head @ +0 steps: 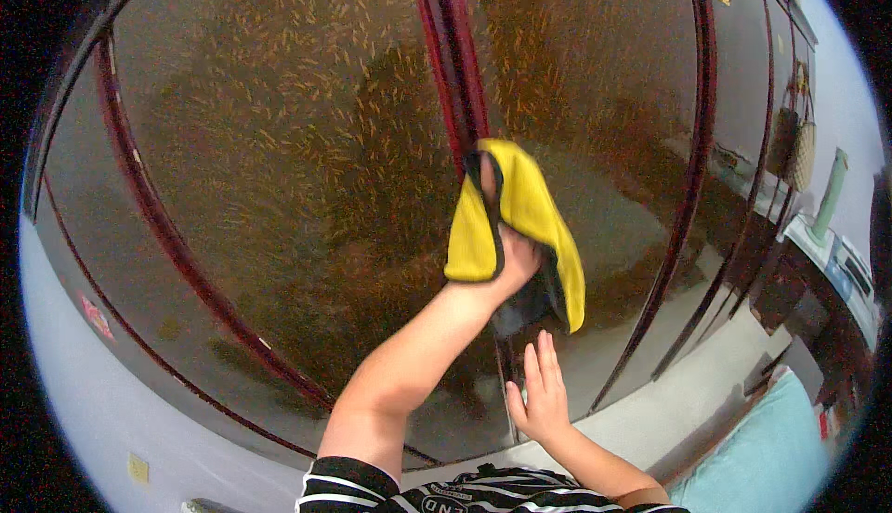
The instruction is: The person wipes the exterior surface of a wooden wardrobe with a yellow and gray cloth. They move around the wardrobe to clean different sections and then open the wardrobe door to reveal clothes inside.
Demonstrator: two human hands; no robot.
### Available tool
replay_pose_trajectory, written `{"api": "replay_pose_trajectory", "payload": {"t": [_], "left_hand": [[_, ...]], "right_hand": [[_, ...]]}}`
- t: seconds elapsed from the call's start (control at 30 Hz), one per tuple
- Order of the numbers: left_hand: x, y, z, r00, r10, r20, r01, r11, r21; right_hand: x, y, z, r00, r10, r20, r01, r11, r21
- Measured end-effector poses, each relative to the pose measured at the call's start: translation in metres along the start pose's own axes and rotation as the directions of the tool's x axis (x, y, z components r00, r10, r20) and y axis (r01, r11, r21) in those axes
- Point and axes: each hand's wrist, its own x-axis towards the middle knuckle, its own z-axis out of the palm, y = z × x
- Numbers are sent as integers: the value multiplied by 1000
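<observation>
My left hand (517,262) grips a yellow cleaning cloth (540,196) with dark edging, which drapes over the fingers. The cloth lies at a dark red vertical strip (446,46) between two glossy, brown-patterned cabinet door panels (300,157). Part of the left hand is hidden under its folds. Below the cloth, my right hand (540,401) is held up empty, thumb apart from the fingers, in front of the lower part of the doors. Whether it touches the panel, I cannot tell.
More dark red strips (150,192) divide the doors. At lower right lies light blue bedding (759,450). Farther right, a bag (805,154) hangs near a green upright object (831,192) on a white surface. A pale wall (83,401) borders the left.
</observation>
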Motion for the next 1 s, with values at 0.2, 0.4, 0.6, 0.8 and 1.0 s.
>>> {"api": "replay_pose_trajectory", "payload": {"t": [0.2,0.4,0.6,0.8,1.0], "left_hand": [[153,70,83,858,295,420,-42,-775,630],[236,143,117,763,314,565,-66,-832,551],[303,187,157,747,330,577,27,-882,470],[294,164,158,751,371,547,228,-922,312],[292,103,149,783,290,551,305,-950,67]], "right_hand": [[15,37,-44,999,24,-35,-25,999,-27],[20,77,-66,996,86,-6,-85,996,31],[18,104,-81,992,126,10,-126,992,19],[9,117,-90,972,199,123,-218,961,170],[5,137,-104,981,155,113,-177,960,215]]}}
